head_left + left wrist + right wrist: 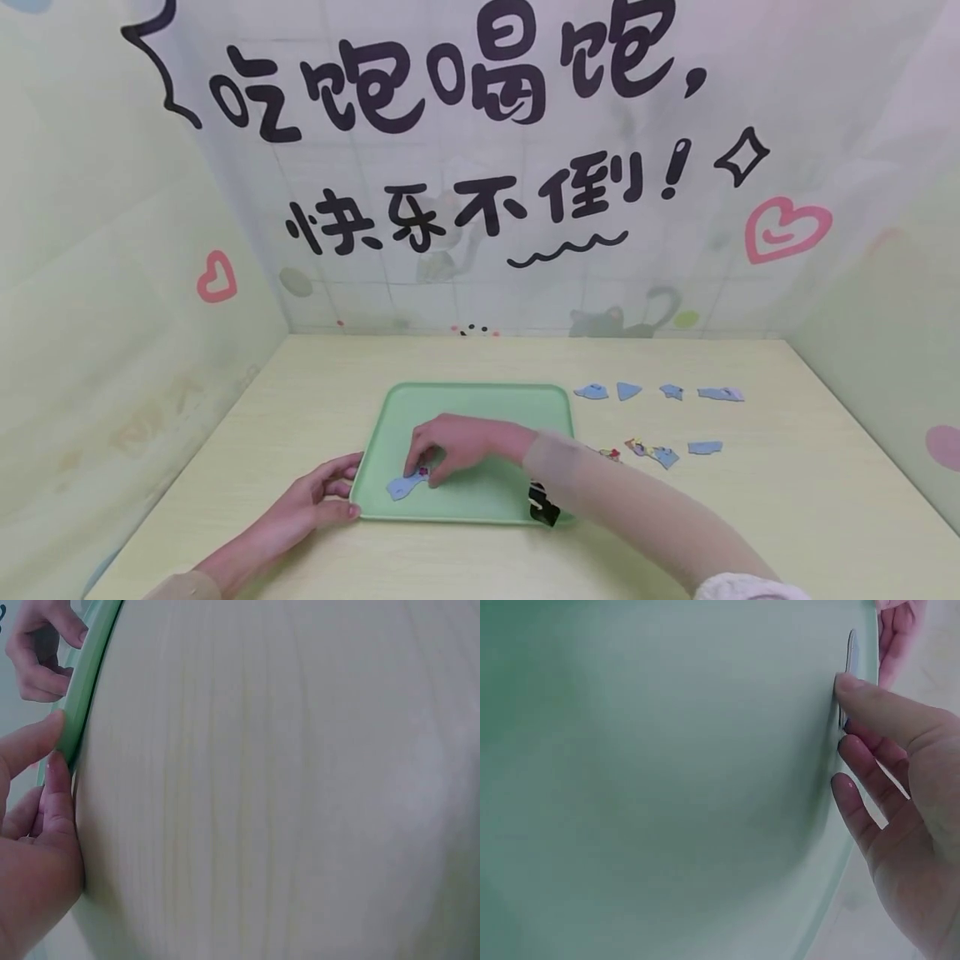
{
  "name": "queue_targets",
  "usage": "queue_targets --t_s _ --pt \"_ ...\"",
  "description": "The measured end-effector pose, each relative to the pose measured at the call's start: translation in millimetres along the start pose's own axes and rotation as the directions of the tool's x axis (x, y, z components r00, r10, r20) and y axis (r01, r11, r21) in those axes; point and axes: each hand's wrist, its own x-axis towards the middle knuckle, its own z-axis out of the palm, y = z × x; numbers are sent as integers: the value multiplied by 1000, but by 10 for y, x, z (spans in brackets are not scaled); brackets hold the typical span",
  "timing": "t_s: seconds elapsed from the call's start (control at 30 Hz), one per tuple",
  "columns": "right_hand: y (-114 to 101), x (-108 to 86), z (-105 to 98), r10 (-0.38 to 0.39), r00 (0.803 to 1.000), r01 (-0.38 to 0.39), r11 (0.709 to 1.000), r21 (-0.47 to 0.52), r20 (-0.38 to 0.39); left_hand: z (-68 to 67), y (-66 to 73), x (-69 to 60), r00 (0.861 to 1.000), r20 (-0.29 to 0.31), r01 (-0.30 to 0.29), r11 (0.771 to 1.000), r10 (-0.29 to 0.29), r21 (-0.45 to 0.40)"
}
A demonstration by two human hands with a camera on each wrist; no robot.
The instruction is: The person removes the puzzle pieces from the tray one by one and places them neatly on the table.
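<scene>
A light green tray (480, 402) lies on the table. Over its left part, my right hand (461, 442) pinches a flat, light blue puzzle piece (402, 487) with a small reddish mark. The right wrist view shows this puzzle piece (853, 651) nearly edge-on, low over the tray's surface, with the thumb against one face. At the tray's near left corner, my left hand (318, 500) holds the rim between thumb and fingers. In the left wrist view the tray rim (94, 664) meets the fingertips of that hand.
Right of the tray, more flat pieces lie in two loose rows, among them a blue triangle (628, 391), a blue strip (705, 447) and a multicoloured piece (652, 452). A black object (543, 504) shows below the right forearm. Printed cloth walls (480, 292) enclose the table's back and sides.
</scene>
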Motion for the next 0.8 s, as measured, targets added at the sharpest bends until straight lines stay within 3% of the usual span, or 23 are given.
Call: queue_targets --t_s 0.23,0.57,0.8 --pt "-63 -32 1 16 1000 -16 999 -32 -2 18 -1 3 1000 -1 -3 1000 3 -12" --pt "26 -164 -38 71 997 -71 997 2 -37 10 -2 -2 1000 -9 -18 1000 18 -19" --pt "53 -245 -91 65 995 -66 998 -12 -77 6 7 7 1000 -11 -17 1000 17 -5"
